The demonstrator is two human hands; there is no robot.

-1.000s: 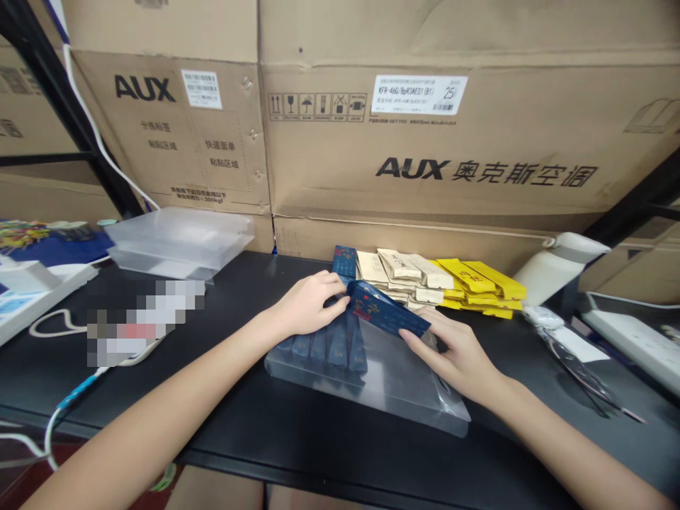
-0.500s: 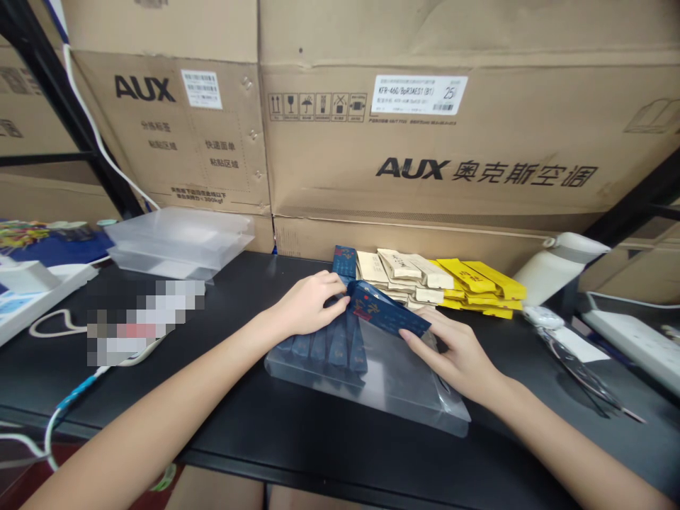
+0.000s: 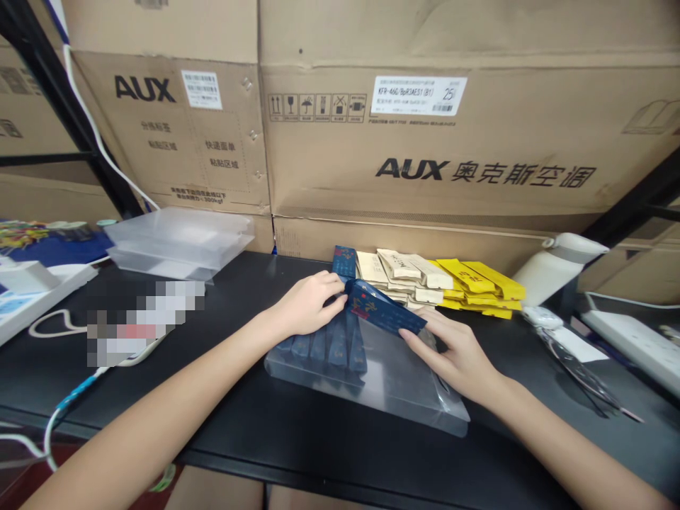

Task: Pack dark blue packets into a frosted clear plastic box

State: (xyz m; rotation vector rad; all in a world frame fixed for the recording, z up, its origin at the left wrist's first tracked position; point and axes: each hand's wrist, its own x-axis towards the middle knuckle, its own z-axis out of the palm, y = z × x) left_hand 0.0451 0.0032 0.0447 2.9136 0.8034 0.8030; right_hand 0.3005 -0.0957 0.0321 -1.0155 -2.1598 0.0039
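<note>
A dark blue packet (image 3: 383, 309) with red and gold print is held slanted above a clear plastic box (image 3: 393, 379). My right hand (image 3: 451, 347) grips its right end between thumb and fingers. At its left end, my left hand (image 3: 311, 303) is closed, thumb and fingertips pinching its edge. Several blue packets (image 3: 332, 343) stand side by side in the left part of the box, partly under my left hand. Behind my hands lie another blue packet (image 3: 345, 262), stacked cream packets (image 3: 406, 269) and yellow packets (image 3: 478, 283).
Large cardboard boxes (image 3: 425, 142) stand behind the black table (image 3: 228, 425). Clear plastic trays (image 3: 178, 241) and a blurred-out object with a cable are left; a white bottle (image 3: 555, 273), glasses (image 3: 581, 375) and a power strip (image 3: 637, 347) are right.
The held blue packet has shifted very slightly left, its right end a little further into my right hand. Both hands keep nearly the same place and grip.
</note>
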